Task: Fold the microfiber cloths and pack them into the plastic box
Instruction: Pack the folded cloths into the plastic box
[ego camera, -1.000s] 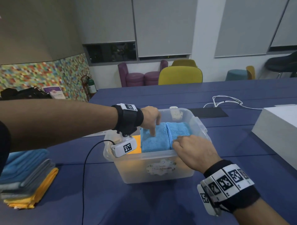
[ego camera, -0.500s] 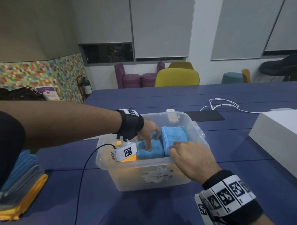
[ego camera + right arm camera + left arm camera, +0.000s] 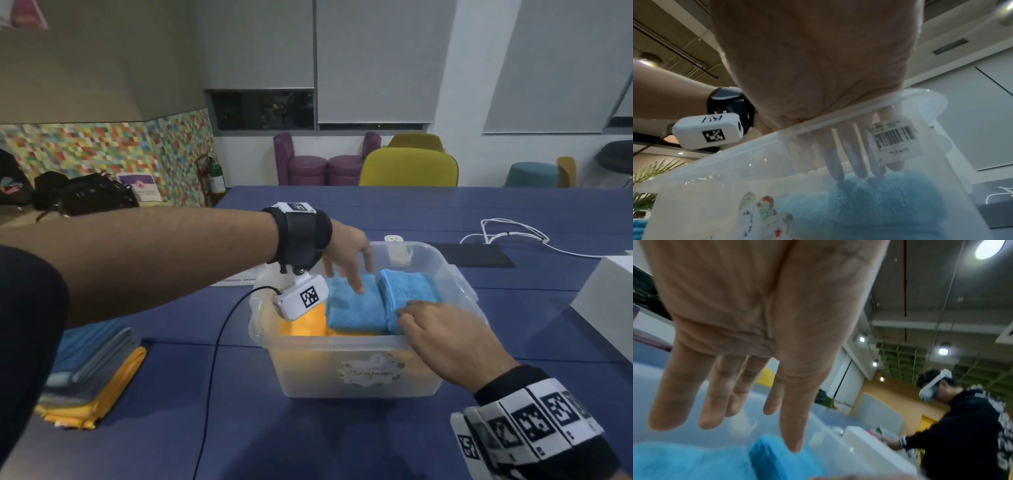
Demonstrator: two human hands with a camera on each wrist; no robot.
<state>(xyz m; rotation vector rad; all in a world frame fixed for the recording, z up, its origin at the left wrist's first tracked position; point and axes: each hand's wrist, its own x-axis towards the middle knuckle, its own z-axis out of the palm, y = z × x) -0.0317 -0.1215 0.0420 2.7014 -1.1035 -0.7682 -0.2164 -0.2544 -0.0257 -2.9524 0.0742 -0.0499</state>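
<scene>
Fingers (image 3: 859,164) of right hand (image 3: 445,339) straight, reaching over near rim of plastic box (image 3: 455,294), tips pressing down on right blue cloth (image 3: 409,291), nothing gripped. Left hand (image 3: 346,255) spread and relaxed just above left blue cloth (image 3: 354,308), holding nothing; whether a fingertip touches the pile, impossible to tell. Both folded cloths lying side by side inside box, on an orange layer (image 3: 308,323). To seat well, probably: press flat and evenly, tuck the near edge down against the wall, keep folds square, avoid dragging the neighbour out of line. Counted, largest first: one box; one stack of unpacked cloths (image 3: 92,373) on blue table (image 3: 342,438) to the left, layer count unclear; two blue cloths on top in box; two hands.
</scene>
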